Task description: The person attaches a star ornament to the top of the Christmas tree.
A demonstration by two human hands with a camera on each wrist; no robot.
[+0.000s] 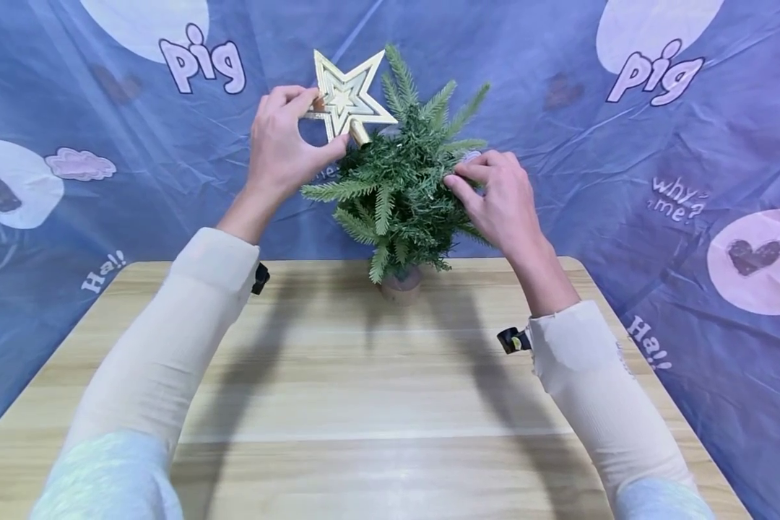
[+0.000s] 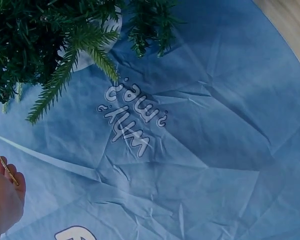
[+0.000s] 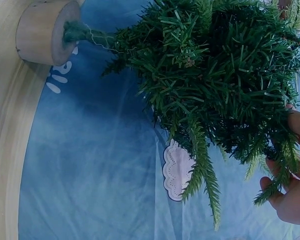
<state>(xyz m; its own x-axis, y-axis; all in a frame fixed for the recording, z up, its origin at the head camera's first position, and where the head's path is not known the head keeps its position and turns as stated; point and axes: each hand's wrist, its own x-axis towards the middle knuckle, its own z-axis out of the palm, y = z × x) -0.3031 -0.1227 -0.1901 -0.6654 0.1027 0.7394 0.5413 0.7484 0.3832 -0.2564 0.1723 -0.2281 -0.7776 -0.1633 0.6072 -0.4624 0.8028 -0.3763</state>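
1. Hands first: I have the left hand [image 1: 282,137] pinching the gold star [image 1: 341,98] between thumb and fingers, at its left and lower edges, up in the air. The right hand [image 1: 503,191] pinches foliage on the right side of the small tree [image 1: 403,195].
2. The relation I watch is tube to tree: the star's short tube [image 1: 360,133] slants down and slightly right, its mouth at the upper left of the greenery. I cannot tell whether it touches the needles.
3. The star lies just right of the left hand's fingertips, clearly nearer that hand; the right hand is across the foliage from it.
4. The star is shiny, five-pointed and tilted, with raised nested outlines and a smaller star at its middle. Its flat face shows in the head view; my left wrist view gives only a thin gold edge.
5. Farther out, the tree is dark green with lighter sprigs, standing on a round wooden base [image 3: 37,32] near the counter's [image 1: 390,448] far edge, before a printed blue cloth [image 1: 494,43].
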